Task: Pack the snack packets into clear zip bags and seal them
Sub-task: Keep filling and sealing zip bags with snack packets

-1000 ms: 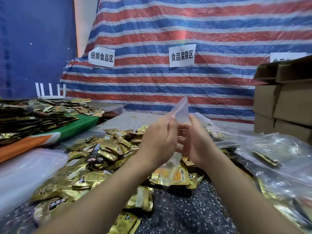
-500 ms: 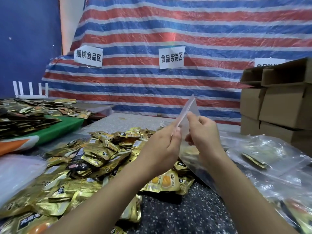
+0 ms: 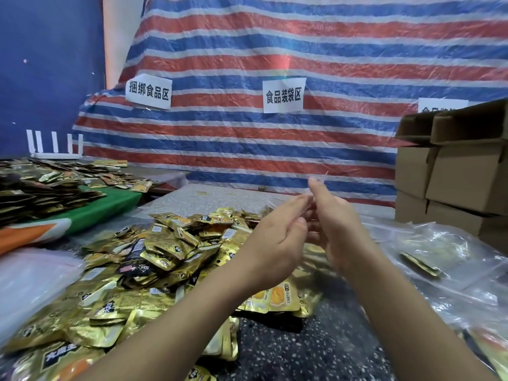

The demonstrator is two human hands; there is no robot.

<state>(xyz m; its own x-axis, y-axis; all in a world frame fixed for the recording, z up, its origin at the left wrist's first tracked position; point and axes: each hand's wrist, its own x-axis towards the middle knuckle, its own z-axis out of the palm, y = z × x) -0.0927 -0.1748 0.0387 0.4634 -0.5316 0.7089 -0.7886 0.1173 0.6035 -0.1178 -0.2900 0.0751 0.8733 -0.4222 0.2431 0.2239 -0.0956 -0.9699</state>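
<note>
I hold a clear zip bag [image 3: 310, 232] upright above the table between both hands. It is nearly see-through, and only its top edge shows above my fingertips. My left hand [image 3: 277, 240] pinches it from the left with fingers stretched toward the right hand. My right hand [image 3: 334, 224] pinches it from the right, index finger pointing up. A large heap of gold snack packets [image 3: 165, 257] lies below and to the left. One packet with an orange picture [image 3: 275, 296] lies right under my hands.
Crumpled clear bags [image 3: 439, 259], some holding packets, cover the right side. Stacked cardboard boxes [image 3: 467, 174] stand at the back right. At left are a green cloth [image 3: 110, 207] with dark packets and a white plastic sheet [image 3: 30, 279]. A striped tarp with paper signs hangs behind.
My fingers have straightened and my fingertips have come together at the bag's top. Less of the bag's corner sticks up above my hands than before.
</note>
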